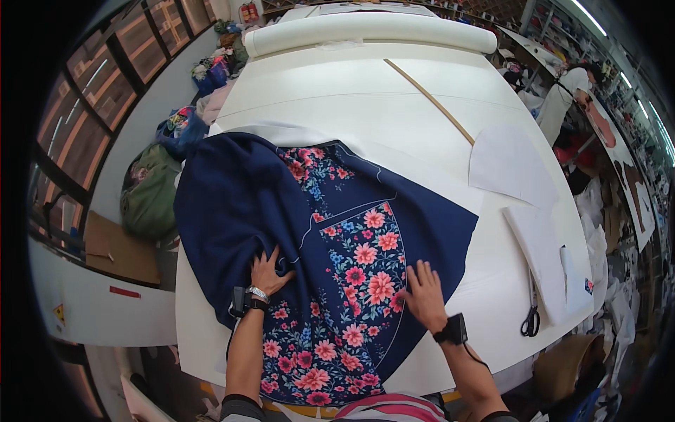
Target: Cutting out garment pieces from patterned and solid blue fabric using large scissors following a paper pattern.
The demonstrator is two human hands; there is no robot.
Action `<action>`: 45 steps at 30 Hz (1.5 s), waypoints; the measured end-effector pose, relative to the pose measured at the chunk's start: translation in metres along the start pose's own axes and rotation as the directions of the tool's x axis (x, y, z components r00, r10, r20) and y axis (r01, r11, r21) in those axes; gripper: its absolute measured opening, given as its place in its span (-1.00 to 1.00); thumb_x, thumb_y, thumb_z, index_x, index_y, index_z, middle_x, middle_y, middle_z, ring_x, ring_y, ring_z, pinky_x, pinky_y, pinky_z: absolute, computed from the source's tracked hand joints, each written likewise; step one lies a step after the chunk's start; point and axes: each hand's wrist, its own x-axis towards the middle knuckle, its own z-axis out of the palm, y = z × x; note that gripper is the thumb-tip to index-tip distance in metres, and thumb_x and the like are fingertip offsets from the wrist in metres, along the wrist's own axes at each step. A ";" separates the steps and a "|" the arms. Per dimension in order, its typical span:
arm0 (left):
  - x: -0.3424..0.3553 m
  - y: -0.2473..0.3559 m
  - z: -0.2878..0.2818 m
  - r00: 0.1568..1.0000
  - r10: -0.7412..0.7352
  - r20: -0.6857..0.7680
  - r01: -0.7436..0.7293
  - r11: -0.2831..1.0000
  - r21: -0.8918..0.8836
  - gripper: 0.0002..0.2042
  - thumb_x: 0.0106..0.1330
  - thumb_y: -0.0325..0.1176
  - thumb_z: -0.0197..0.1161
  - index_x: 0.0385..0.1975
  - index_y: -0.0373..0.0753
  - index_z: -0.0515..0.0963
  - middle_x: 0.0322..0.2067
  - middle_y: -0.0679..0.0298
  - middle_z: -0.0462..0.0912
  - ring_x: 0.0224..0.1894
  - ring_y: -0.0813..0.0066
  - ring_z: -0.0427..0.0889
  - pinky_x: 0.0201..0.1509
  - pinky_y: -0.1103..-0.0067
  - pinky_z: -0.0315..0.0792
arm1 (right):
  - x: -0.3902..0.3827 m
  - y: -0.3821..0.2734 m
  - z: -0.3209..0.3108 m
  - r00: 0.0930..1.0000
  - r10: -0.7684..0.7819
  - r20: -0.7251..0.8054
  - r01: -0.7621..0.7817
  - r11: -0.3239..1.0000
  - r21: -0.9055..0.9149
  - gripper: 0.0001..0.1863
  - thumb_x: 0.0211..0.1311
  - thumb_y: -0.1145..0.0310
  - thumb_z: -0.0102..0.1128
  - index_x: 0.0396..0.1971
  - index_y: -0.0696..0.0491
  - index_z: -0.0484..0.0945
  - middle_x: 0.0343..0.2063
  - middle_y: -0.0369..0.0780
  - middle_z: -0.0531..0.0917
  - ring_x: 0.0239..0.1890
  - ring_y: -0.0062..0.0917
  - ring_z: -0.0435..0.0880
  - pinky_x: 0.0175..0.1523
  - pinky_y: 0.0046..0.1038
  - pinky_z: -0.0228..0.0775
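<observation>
On a broad white bench (492,281) lies a large navy cloth with pink-and-blue floral printing (351,274), bunched at left. The left hand (269,274) rests on its folds, whether gripping cannot be told; the right hand (425,299) presses flat, fingers extended.

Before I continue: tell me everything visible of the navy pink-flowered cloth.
The matte, navy, pink-flowered cloth lies on the white worktable, bunched into folds at left, flatter at right. Whitish lines edge its floral panel. The bare left hand touches the folds; the bare right hand lies open at the panel's right edge.
</observation>
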 end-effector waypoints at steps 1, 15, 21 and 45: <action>0.010 0.002 0.000 1.000 0.009 0.008 -0.009 1.000 0.000 0.04 0.05 0.27 0.49 0.58 0.04 0.26 0.46 -0.27 0.29 0.49 -0.52 0.17 0.56 -0.13 0.12 | 0.003 0.013 0.008 0.992 0.092 0.087 -0.089 0.995 -0.040 -0.20 0.40 -0.04 0.28 0.42 0.25 0.36 0.42 0.20 0.37 0.51 0.12 0.27 0.55 0.13 0.08; 0.160 0.215 0.063 0.497 0.867 -0.011 -0.842 0.480 -0.246 -0.23 -0.16 -0.06 0.64 0.14 -0.26 0.64 0.20 -0.10 0.61 0.24 -0.19 0.57 0.40 0.14 0.45 | -0.175 -0.127 -0.009 0.813 0.222 0.539 -0.234 0.971 -0.046 -0.29 0.44 0.00 0.24 0.42 0.12 0.38 0.19 0.20 0.62 -0.15 0.07 0.78 -0.09 -0.04 0.64; 0.040 0.265 0.101 0.262 0.964 0.037 -0.874 0.253 -0.414 -0.54 0.14 -0.51 0.30 0.12 -0.20 0.65 0.14 -0.01 0.63 0.16 -0.04 0.64 0.22 0.23 0.58 | -0.162 -0.102 -0.032 0.945 -0.018 0.327 -0.052 0.978 0.202 -0.54 0.45 0.02 0.25 -0.01 0.16 0.64 -0.33 -0.03 0.76 -0.42 -0.21 0.74 -0.39 -0.22 0.50; -0.236 0.067 0.007 0.988 0.146 0.044 -0.130 0.959 -0.253 -0.52 0.32 -0.18 0.46 0.17 -0.28 0.62 0.27 -0.31 0.47 0.52 -0.41 0.20 0.55 -0.26 0.05 | 0.448 -0.160 0.096 0.956 -0.123 0.267 0.105 0.991 0.081 -0.09 0.16 0.08 0.51 0.46 0.11 0.34 0.02 0.22 0.68 0.07 0.05 0.73 0.12 -0.05 0.62</action>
